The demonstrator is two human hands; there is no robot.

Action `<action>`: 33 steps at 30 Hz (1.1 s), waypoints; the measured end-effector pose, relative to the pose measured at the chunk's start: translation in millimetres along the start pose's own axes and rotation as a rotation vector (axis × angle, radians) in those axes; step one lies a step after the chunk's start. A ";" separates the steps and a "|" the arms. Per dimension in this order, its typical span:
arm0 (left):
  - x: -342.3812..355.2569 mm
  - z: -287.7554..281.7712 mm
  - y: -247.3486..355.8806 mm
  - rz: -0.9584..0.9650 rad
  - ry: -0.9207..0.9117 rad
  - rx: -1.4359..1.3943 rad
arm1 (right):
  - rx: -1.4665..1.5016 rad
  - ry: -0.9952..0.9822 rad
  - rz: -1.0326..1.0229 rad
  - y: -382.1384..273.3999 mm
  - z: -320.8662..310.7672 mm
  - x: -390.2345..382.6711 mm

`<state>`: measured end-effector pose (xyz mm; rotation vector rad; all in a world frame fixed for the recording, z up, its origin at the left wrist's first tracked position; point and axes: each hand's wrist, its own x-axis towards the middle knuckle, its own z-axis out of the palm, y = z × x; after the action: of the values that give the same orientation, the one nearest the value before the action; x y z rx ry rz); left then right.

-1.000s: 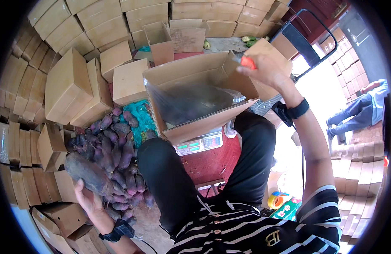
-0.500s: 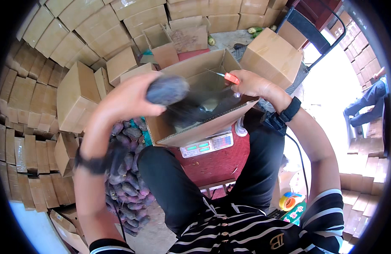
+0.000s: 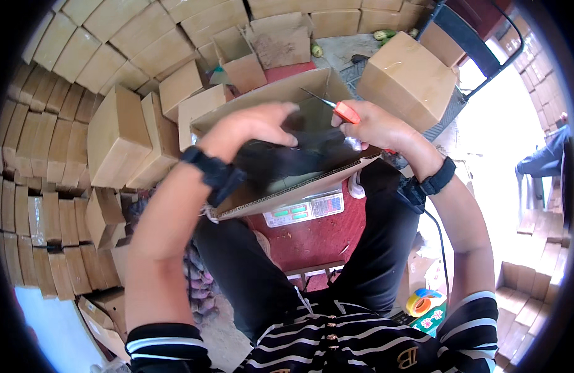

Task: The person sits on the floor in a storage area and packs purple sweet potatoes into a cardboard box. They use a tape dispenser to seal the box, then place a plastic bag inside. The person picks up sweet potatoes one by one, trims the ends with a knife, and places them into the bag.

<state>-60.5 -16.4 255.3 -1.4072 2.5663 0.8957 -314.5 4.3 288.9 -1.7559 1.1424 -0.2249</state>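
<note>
My left hand point(image 3: 262, 124) reaches into the cardboard box point(image 3: 281, 81), fingers apart, over a blurred dark shape that may be the tuber in the plastic liner. My right hand point(image 3: 377, 127), at the box's right rim beside crumpled clear plastic, grips an orange-handled tool point(image 3: 347, 113) with a long thin blade. The box rests above a digital scale point(image 3: 302, 208) between my legs. Purple tubers point(image 3: 200, 283) lie in a pile at the left, partly hidden by my left arm.
Stacked cartons point(image 3: 69, 143) line the back and left, with loose boxes point(image 3: 116, 130) nearer. A carton point(image 3: 405, 81) and hand trolley point(image 3: 508, 59) stand at right back. Tape rolls point(image 3: 424, 301) lie by my right hip. Someone's leg point(image 3: 542, 158) shows at far right.
My left hand has brought a large tuber from the pile up into the box and now has spread fingers. My right hand has lowered to the box's right rim with the tool.
</note>
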 end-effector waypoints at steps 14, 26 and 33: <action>-441.7 258.4 -162.8 -0.957 1.038 -0.816 | -0.306 0.120 -0.113 -2.2 20.7 -8.1; -365.2 347.5 -197.0 -1.409 0.778 0.009 | -0.204 0.142 0.167 -11.6 30.3 -4.5; -347.7 346.6 -230.0 -1.475 0.723 -0.260 | -0.263 0.116 0.142 -2.8 24.9 -1.5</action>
<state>252.1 332.1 -18.1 -3.2227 0.8166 0.4026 -298.7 21.3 279.4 -1.8990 1.4277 -0.0935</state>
